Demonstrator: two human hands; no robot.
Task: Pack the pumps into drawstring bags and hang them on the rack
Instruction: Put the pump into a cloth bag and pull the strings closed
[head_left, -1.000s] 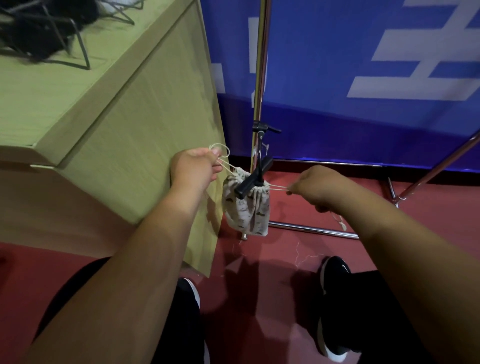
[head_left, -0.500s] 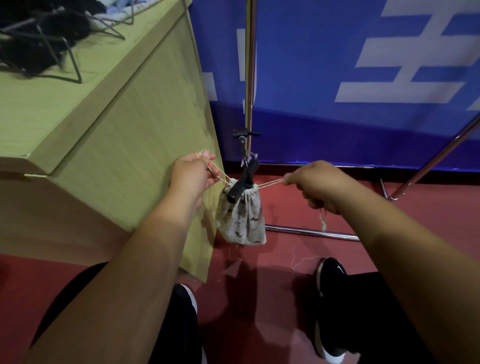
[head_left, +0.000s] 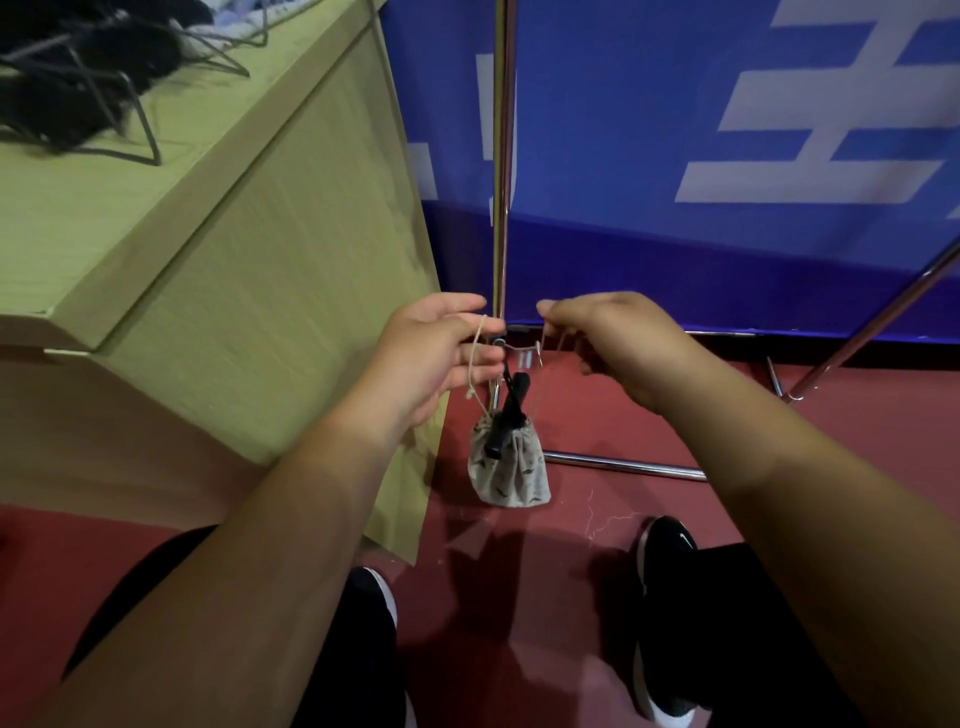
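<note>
Two hands on bag (head_left: 511, 467) cords (head_left: 476, 358) (left (head_left: 431, 366) loose-fingered, right (head_left: 618, 348) pinched), rack pole (head_left: 501, 156) behind, desk (head_left: 260, 260) beside.

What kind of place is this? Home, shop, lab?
Probably a staged indoor work area, such as a hall or a booth, not a home. A blue banner with large white characters serves as the backdrop, the floor is plain red, and a bare chrome rack stands beside a plain desk.

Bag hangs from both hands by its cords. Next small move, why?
Probably lift both cords over what looks like a wire hook on the rack pole. The drawstring bag is gathered round the pump, and the left hand and right hand hold the cords level with it.
</note>
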